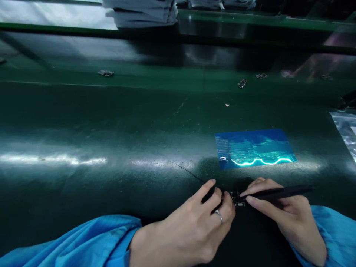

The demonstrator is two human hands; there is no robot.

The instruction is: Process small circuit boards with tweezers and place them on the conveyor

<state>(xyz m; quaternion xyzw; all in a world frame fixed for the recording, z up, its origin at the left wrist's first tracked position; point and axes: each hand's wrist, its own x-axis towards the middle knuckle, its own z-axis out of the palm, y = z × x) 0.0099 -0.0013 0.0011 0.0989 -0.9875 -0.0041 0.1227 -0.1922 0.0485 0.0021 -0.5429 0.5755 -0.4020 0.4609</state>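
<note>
Hands near edge: left hand (194, 226) pinching tiny dark part (237, 199), mostly hidden; right hand (283, 213) gripping black tweezers (278, 193), tips obscured.

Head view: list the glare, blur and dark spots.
Head view: glare streaks cross the green work surface and the blue circuit sheet; the far stack of folded cloth is soft; the small dark board between left hand and right hand sits in shadow.
</note>
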